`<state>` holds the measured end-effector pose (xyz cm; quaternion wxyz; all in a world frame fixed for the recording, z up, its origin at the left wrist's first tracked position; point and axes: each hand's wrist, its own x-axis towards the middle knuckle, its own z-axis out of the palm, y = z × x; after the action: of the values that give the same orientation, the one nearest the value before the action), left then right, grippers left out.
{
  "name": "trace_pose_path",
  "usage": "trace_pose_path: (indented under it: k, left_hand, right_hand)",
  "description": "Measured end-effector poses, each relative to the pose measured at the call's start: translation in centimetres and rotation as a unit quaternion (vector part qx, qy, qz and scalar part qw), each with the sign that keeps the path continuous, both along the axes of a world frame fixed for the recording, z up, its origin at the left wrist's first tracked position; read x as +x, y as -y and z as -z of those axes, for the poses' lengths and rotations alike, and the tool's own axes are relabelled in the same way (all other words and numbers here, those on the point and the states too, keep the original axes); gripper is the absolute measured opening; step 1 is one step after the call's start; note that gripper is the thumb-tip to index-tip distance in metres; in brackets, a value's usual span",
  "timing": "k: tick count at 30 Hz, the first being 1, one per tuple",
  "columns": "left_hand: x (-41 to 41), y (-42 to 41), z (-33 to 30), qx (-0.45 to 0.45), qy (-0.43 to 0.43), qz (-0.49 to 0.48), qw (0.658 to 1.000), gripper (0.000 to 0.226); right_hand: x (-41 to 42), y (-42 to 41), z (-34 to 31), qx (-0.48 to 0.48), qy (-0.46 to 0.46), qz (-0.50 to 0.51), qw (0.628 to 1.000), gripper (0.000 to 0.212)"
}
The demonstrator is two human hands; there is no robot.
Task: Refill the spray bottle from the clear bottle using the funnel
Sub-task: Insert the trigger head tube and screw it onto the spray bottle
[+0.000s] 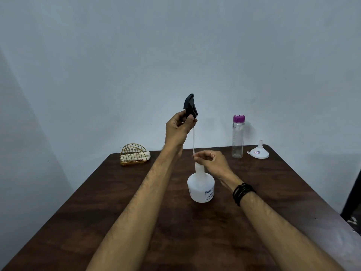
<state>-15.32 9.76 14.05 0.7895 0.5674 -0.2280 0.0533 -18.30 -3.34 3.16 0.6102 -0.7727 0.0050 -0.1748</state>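
My left hand (178,127) grips the black spray head (190,105) high while my right hand (210,160) pinches its tube (193,140) above the white spray bottle (201,184) mid-table, so I should lift straight, keeping drips off the table (97,202), funnel (259,152) and clear bottle (238,136) far right.

A gold wire holder (133,154) with napkins sits on the dark wooden table (97,202).

dark wooden table (254,202), white spray bottle (201,187), clear bottle (238,139), funnel (259,152), wire napkin holder (133,154)
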Motion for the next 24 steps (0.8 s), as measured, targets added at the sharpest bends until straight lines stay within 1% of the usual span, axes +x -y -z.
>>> trace_pose_path:
  k: [4, 6, 9, 11, 14, 16, 18, 21, 24]
  left_hand:
    - [-0.6, -0.1, 0.7, 0.001, -0.003, 0.004, 1.000, 0.020]
    - [-0.8, 0.0, 1.3, 0.019, 0.001, 0.005, 1.000, 0.014]
    - [-0.9, 0.2, 3.1, 0.097, 0.012, -0.025, 0.995, 0.020]
    - [-0.9, 0.1, 5.0, 0.146, 0.014, -0.048, 0.988, 0.020]
    - [-0.8, -0.3, 8.4, 0.206, 0.012, -0.070, 0.976, 0.018]
    - [-0.8, -0.4, 10.1, 0.225, 0.007, -0.070, 0.972, 0.022]
    - [-0.9, -0.4, 11.0, 0.227, 0.017, -0.075, 0.971, 0.025]
    - [-1.2, -0.1, 11.2, 0.265, 0.052, -0.094, 0.958, 0.030]
    - [-1.2, 0.0, 12.0, 0.292, 0.073, -0.110, 0.947, 0.033]
  right_hand:
    - [-0.2, 0.1, 1.1, 0.011, 0.005, -0.009, 1.000, 0.009]
    - [-0.3, 0.1, 1.6, 0.020, 0.012, -0.010, 1.000, 0.007]
    - [-0.5, 0.0, 2.2, 0.028, 0.027, -0.018, 0.999, 0.024]
    - [-0.7, -0.1, 2.7, 0.017, 0.025, -0.013, 0.999, 0.029]
    - [-0.9, -0.4, 3.3, 0.024, 0.028, -0.009, 0.999, 0.022]
    - [-1.1, -0.7, 3.4, 0.036, 0.042, -0.013, 0.998, 0.018]
    - [-1.1, -0.9, 3.5, 0.031, 0.054, -0.010, 0.998, 0.012]
    - [-1.0, -1.0, 4.0, 0.032, 0.046, 0.002, 0.998, 0.009]
    - [-0.9, -1.0, 5.0, 0.040, 0.031, 0.005, 0.999, 0.031]
